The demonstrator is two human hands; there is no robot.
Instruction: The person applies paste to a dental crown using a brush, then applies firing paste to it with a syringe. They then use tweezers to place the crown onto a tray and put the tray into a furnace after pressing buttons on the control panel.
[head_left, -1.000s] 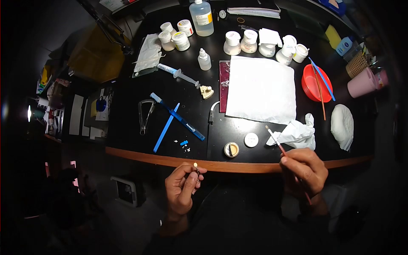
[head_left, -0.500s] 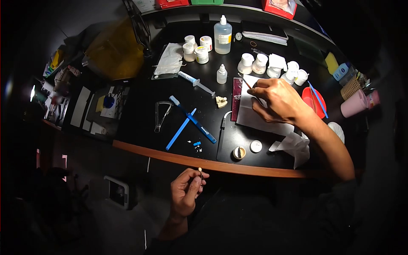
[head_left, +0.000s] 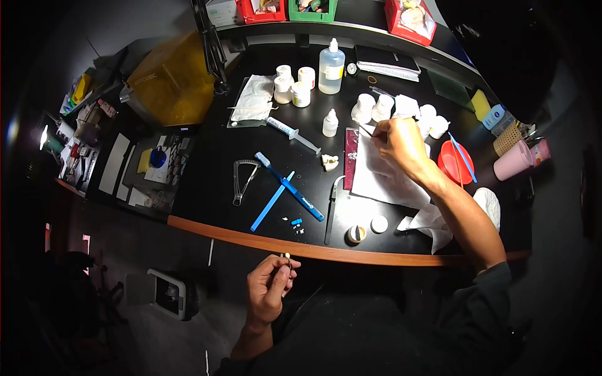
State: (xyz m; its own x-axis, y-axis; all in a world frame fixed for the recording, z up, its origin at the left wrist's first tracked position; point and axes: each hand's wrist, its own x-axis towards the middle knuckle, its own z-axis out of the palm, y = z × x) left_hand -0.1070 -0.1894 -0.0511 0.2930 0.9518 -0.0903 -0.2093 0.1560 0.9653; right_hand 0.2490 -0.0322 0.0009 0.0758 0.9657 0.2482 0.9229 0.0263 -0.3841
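Note:
Below the bench's front edge, my left hand (head_left: 268, 289) pinches a small dark holder with a cream tooth crown (head_left: 288, 255) on top. The holder is mostly hidden by the fingers. Above a white paper sheet (head_left: 385, 182), my right hand (head_left: 401, 149) is closed around a thin brush (head_left: 367, 131). Its tip points left, near the top of a purple mixing slab (head_left: 352, 164) that carries white smears. A tooth model (head_left: 329, 163) sits left of the slab. Nearer the front edge are an open small jar (head_left: 357, 234) and its white lid (head_left: 379, 224).
White-capped jars (head_left: 382, 108) stand behind my right hand, with a red bowl (head_left: 446, 164) to its right. A blue toothbrush (head_left: 291, 191), a syringe (head_left: 291, 133), a caliper (head_left: 238, 182) and a curved-tip tool (head_left: 332, 210) lie on the left. A large bottle (head_left: 331, 70) stands behind.
The camera view has tilted up, showing more of the shelf bins. My right hand has shifted slightly away across the bench, and the brush lies flatter. My left hand still holds the crown.

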